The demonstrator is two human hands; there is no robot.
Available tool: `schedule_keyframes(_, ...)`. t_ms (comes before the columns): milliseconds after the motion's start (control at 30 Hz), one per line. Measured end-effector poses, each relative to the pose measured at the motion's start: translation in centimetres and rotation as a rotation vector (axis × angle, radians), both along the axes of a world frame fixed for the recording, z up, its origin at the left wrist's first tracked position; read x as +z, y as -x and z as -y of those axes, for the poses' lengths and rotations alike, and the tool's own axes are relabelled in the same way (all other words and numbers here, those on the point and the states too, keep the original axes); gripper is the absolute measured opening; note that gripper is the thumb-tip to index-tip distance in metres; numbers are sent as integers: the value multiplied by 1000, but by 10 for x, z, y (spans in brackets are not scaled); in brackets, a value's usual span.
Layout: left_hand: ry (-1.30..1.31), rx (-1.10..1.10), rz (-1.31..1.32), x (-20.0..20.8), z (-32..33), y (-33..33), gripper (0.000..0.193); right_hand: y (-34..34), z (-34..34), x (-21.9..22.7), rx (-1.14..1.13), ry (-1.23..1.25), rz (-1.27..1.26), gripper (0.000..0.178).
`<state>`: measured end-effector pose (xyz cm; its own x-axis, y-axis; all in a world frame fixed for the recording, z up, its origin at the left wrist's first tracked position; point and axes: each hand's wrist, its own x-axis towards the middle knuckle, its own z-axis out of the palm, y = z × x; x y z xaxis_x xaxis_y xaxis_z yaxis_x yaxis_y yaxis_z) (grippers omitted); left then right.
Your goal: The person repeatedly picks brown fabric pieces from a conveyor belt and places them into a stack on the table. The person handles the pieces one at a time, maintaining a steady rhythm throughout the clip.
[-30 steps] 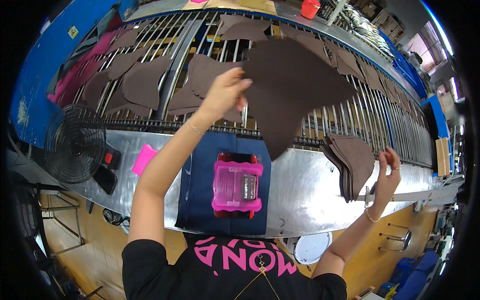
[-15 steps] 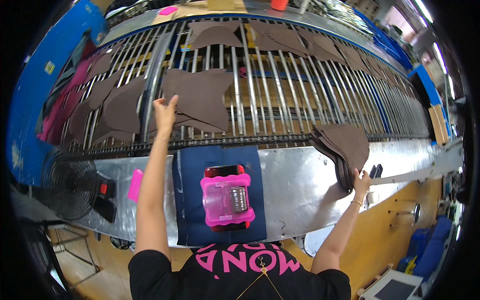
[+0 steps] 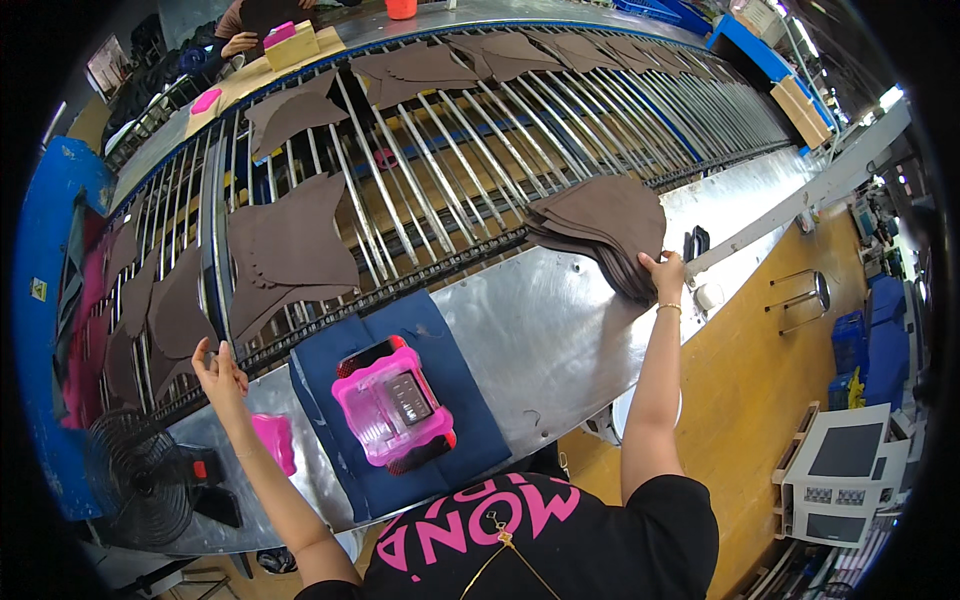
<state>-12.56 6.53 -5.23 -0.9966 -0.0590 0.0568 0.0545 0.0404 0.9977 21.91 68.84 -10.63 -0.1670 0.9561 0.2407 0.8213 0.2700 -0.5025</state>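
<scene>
My right hand [image 3: 664, 276] grips the edge of a stack of brown cut fabric pieces [image 3: 610, 215], which rests partly on the metal table and partly over the rack's edge. With fingers apart, my left hand [image 3: 222, 376] hovers at the near edge of the slatted conveyor rack and holds nothing. Just beyond it lies a pair of overlapping brown pieces [image 3: 285, 250] on the metal slats, and a further brown piece [image 3: 182, 318] is to its left.
A pink clear-topped case [image 3: 392, 405] sits on a dark blue cloth [image 3: 465, 410]. Left of it are a pink item [image 3: 272, 440] and a black fan [image 3: 140, 480]. More brown pieces [image 3: 415, 72] line the far slats. Another person's hand [image 3: 238, 44] shows at the far left.
My view has swung to the right. My left hand has drawn back from the overlapping pieces toward the near edge. The right hand keeps its grip on the stack.
</scene>
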Motion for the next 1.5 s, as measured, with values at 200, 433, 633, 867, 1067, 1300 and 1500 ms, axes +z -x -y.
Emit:
schedule_keyframes(200,46,-7,-13,-2,9,-19,45,10,21,13,-54,-153,132,59)
schedule_keyframes(433,103,-111,-73,17,-20,-36,44,6,12,12,121,-7,103,39)
schedule_keyframes(633,160,-364,-75,52,-57,-50,39,43,105,122,450,82,-322,25)
schedule_keyframes(867,252,-370,-562,88,-113,-69,56,99,235,168,1102,480,-869,24)
schedule_keyframes(1067,99,-371,-38,126,-18,-83,24,134,306,142,1446,424,-601,23)
schedule_keyframes(1300,284,-115,-212,141,56,-124,11,151,343,132,1745,268,-429,16)
schedule_keyframes(1500,303,-261,-47,104,53,-128,6,132,325,131,1641,-44,-336,21)
